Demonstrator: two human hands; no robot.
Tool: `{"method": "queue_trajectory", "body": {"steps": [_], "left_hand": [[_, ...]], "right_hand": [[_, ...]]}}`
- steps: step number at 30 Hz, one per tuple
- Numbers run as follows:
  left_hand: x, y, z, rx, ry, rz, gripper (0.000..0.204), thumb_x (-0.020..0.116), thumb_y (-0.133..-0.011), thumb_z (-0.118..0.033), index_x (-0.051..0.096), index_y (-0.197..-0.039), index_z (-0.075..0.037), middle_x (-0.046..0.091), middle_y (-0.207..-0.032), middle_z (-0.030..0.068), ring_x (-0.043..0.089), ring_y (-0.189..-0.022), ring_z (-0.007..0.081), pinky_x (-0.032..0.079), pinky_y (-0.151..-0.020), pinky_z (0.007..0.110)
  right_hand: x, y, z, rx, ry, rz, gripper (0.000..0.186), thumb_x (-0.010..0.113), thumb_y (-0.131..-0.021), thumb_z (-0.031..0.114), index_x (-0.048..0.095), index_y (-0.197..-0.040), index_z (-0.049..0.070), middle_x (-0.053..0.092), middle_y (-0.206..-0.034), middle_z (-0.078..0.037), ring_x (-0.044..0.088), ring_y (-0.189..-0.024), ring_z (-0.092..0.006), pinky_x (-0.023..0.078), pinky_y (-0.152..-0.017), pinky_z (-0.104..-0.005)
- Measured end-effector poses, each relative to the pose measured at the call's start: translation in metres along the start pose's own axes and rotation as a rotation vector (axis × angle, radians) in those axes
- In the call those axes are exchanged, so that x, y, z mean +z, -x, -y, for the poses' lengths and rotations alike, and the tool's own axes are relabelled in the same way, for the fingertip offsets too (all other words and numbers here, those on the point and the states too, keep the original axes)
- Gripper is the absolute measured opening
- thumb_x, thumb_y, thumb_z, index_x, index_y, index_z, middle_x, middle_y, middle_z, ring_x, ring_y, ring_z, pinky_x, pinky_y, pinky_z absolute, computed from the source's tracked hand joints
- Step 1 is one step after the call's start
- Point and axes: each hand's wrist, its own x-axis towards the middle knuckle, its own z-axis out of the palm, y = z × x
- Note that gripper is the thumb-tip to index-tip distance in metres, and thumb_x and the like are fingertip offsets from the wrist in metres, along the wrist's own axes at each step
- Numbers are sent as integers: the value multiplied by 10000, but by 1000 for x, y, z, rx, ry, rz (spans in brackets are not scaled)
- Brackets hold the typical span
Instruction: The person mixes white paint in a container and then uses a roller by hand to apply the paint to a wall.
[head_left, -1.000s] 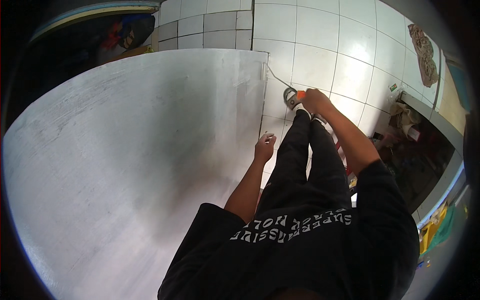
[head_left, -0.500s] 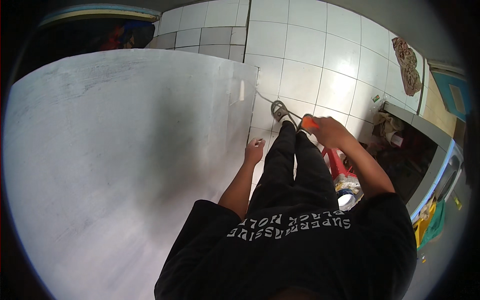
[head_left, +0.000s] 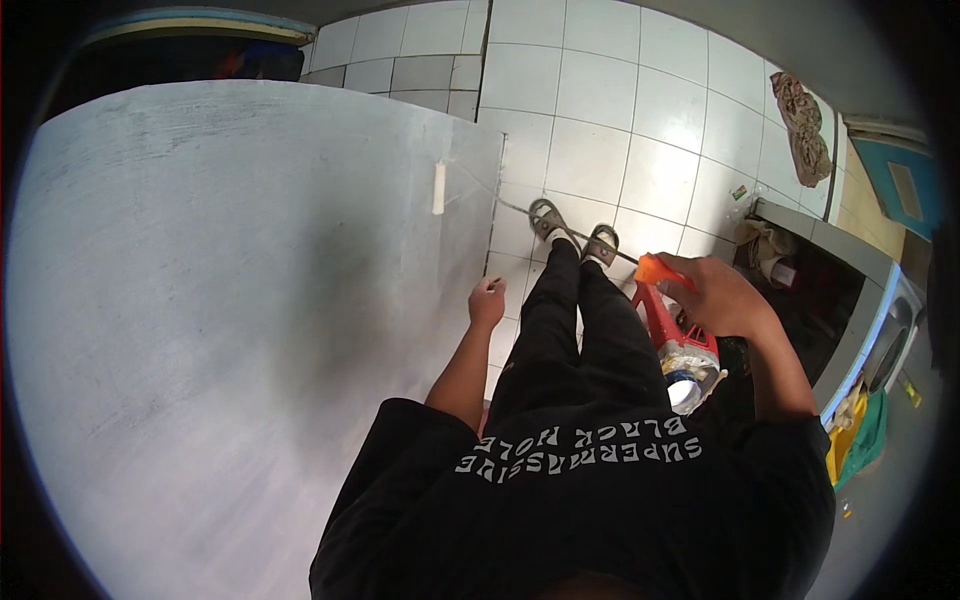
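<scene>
In our right hand (head_left: 715,295), right of centre in the frame, we grip a paint roller (head_left: 439,188) by its orange handle (head_left: 660,270), the fingers closed around it. The thin metal rod (head_left: 622,254) slants up and leftward from the handle, passing over our sandals (head_left: 548,218), and ends at the white sleeve (head_left: 439,197), which stands nearly upright in the upper middle of the frame. Behind that sleeve is the pale grey wall (head_left: 220,300), filling the left half; we cannot tell whether the two touch. Streaky marks show on the wall at upper left.

Our left hand (head_left: 487,302) is near the middle of the frame, just beside the wall's right edge, its fingers loosely curled in; we cannot tell whether anything lies inside.

Below our right hand stands a red plastic object (head_left: 665,320), partly hidden, and just beneath it a container with a blue and white part (head_left: 687,390). Our black trousers (head_left: 535,330) come down over the white tiled floor (head_left: 590,90). A crumpled brown cloth (head_left: 802,130) lies at upper right. Along the right edge, yellow and green cloths (head_left: 865,440) hang near a grey-framed recess (head_left: 830,235).
</scene>
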Motion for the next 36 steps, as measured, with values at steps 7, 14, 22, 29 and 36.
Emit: {"method": "queue_trajectory", "body": {"steps": [7, 14, 22, 29, 36], "left_hand": [[11, -13, -14, 51, 13, 12, 367, 618, -893, -348, 676, -1110, -56, 690, -1060, 146, 659, -973, 304, 516, -854, 391], [24, -1, -14, -22, 32, 58, 351, 617, -910, -334, 674, -1104, -47, 691, -1005, 156, 670, -886, 281, 526, -794, 382], [23, 25, 1, -160, 41, 82, 347, 618, -929, -327, 663, -1134, -50, 697, -1045, 138, 662, -963, 251, 511, -845, 358], [3, 27, 2, -112, 66, 99, 352, 619, -919, -326, 657, -1147, -59, 690, -1073, 137, 672, -938, 270, 524, -834, 373], [-6, 22, 0, -60, 13, 94, 371, 624, -902, -365, 669, -1125, -72, 687, -1071, 155, 656, -999, 305, 510, -870, 402]], "right_hand": [[56, -93, -35, 1, 67, -56, 333, 516, -949, 287, 623, -1088, 5, 653, -1017, -237, 623, -976, -410, 482, -873, -469], [132, -297, -92, 42, 195, 24, 300, 530, -857, 172, 670, -961, -73, 669, -1049, -269, 658, -1001, -387, 534, -842, -451], [153, -398, -89, 269, -21, 63, 228, 552, -807, 86, 688, -941, -39, 713, -928, -226, 709, -833, -370, 563, -710, -453], [156, -347, -137, 129, 159, 9, 300, 553, -835, 195, 667, -993, -33, 683, -1004, -259, 684, -943, -364, 544, -806, -436], [51, -115, -80, 85, -26, -27, 398, 490, -939, 309, 617, -1149, -4, 653, -990, -283, 614, -987, -437, 474, -879, -482]]}}
